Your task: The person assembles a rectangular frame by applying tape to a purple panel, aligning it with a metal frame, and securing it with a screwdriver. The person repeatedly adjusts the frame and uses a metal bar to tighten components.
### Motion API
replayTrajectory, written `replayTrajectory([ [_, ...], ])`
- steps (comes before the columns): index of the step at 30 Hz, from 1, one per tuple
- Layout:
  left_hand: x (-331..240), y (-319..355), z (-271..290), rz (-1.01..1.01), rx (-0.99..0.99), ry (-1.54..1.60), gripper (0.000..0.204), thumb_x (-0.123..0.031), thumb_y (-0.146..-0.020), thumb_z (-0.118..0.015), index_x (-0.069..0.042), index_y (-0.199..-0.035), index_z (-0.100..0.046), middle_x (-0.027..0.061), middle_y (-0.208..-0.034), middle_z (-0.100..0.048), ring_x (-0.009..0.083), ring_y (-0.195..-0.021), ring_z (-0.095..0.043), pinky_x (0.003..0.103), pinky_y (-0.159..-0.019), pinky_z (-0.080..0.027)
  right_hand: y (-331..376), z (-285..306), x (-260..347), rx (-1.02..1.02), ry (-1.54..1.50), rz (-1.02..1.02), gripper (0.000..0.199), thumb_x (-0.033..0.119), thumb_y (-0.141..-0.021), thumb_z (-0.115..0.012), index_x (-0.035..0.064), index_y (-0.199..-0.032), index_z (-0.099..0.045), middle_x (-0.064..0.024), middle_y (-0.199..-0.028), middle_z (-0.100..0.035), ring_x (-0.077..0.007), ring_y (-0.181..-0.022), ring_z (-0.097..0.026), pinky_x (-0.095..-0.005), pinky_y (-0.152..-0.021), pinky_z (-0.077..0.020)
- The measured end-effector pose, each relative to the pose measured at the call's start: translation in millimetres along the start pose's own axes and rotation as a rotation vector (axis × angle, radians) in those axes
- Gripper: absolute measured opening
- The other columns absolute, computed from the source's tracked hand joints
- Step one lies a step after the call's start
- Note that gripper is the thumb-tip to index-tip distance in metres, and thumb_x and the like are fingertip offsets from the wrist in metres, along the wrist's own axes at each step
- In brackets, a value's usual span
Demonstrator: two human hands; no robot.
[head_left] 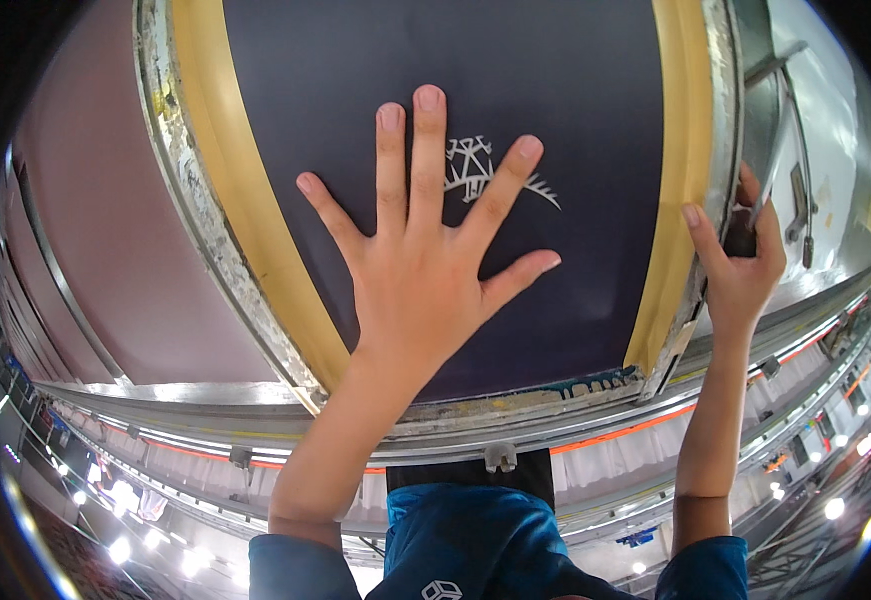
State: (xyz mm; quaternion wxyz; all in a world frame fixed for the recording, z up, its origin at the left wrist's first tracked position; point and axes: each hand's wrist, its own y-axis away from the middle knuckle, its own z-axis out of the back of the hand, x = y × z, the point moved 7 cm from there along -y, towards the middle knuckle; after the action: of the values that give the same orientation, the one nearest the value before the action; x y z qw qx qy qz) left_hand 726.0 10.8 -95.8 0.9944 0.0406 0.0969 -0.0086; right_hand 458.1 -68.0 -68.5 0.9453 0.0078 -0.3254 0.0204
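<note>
A screen printing frame [191, 150] lies in front of me, its dark mesh [576, 60] bordered by yellow tape. My left hand [421, 250] rests palm down on the mesh, fingers spread wide. Beside and partly under its index finger shows a pale, spiky design [471, 160]; the hand hides part of it. At the right side of the frame is my right hand [741, 265], its thumb over the taped edge and its fingers curled on the outer side. The fingertips are partly hidden near a dark gap.
A pinkish flat printing table [126, 220] extends on the left. Metal rods [801, 150] stand over a shiny surface on the right. A metal rail with an orange strip [616, 432] runs along the table's near edge, with a small metal bracket [501, 458] close to my body.
</note>
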Motion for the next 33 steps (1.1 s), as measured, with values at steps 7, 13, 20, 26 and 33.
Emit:
replayTrajectory([
  [7, -7, 18, 7, -0.044, -0.040, 0.042, 0.072, -0.063, -0.090, -0.061, -0.031, -0.152, -0.047, 0.0202, -0.166, -0.023, 0.0394, -0.153, -0.020, 0.072, -0.116, -0.004, 23, 23, 1, -0.080, -0.195, -0.192, 0.024, 0.017, -0.100, -0.065, 0.0025, -0.119, -0.068, 0.0020, -0.085, -0.059, -0.0046, -0.068, -0.047, -0.0195, -0.062, -0.0389],
  [13, -95, 52, 19, -0.339, 0.060, 0.267, 0.058, -0.035, -0.088, -0.074, -0.016, -0.140, -0.057, 0.0227, -0.162, -0.029, 0.0421, -0.151, -0.026, 0.067, -0.116, -0.017, 140, 93, 0, -0.209, -1.035, -0.528, 0.058, 0.035, -0.111, -0.034, 0.0051, -0.159, -0.021, -0.0097, -0.077, -0.060, -0.0142, -0.055, -0.056, -0.0252, -0.051, -0.0471],
  [20, -272, 60, 1, -1.052, 0.105, 0.246, 0.026, -0.037, -0.090, -0.070, -0.011, -0.091, -0.071, 0.0072, -0.114, -0.067, 0.0266, -0.113, -0.059, 0.057, -0.110, -0.034, 348, 100, -58, -0.023, -0.777, -0.755, 0.048, 0.022, -0.105, -0.048, 0.0028, -0.148, -0.037, -0.0090, -0.084, -0.057, -0.0157, -0.073, -0.061, -0.0305, -0.064, -0.0493],
  [26, -313, 69, -34, -1.262, 0.161, -0.096, 0.053, -0.053, -0.098, -0.055, -0.011, -0.068, -0.070, 0.0035, -0.070, -0.066, 0.0234, -0.087, -0.060, 0.048, -0.094, -0.042, 406, 86, -63, 0.202, -0.438, -0.497, 0.047, 0.015, -0.099, -0.061, 0.0111, -0.145, -0.051, -0.0146, -0.090, -0.059, -0.0327, -0.079, -0.062, -0.0399, -0.071, -0.0504],
  [33, -324, 61, -38, -1.144, 0.458, -0.035, 0.071, -0.052, -0.105, -0.042, -0.007, -0.056, -0.064, 0.0036, -0.049, -0.047, 0.0229, -0.063, -0.048, 0.042, -0.096, -0.032, 410, 73, -74, 0.070, -0.272, -0.381, 0.052, 0.028, -0.094, -0.068, 0.0264, -0.145, -0.055, -0.0066, -0.075, -0.052, -0.0259, -0.065, -0.059, -0.0409, -0.059, -0.0511],
])
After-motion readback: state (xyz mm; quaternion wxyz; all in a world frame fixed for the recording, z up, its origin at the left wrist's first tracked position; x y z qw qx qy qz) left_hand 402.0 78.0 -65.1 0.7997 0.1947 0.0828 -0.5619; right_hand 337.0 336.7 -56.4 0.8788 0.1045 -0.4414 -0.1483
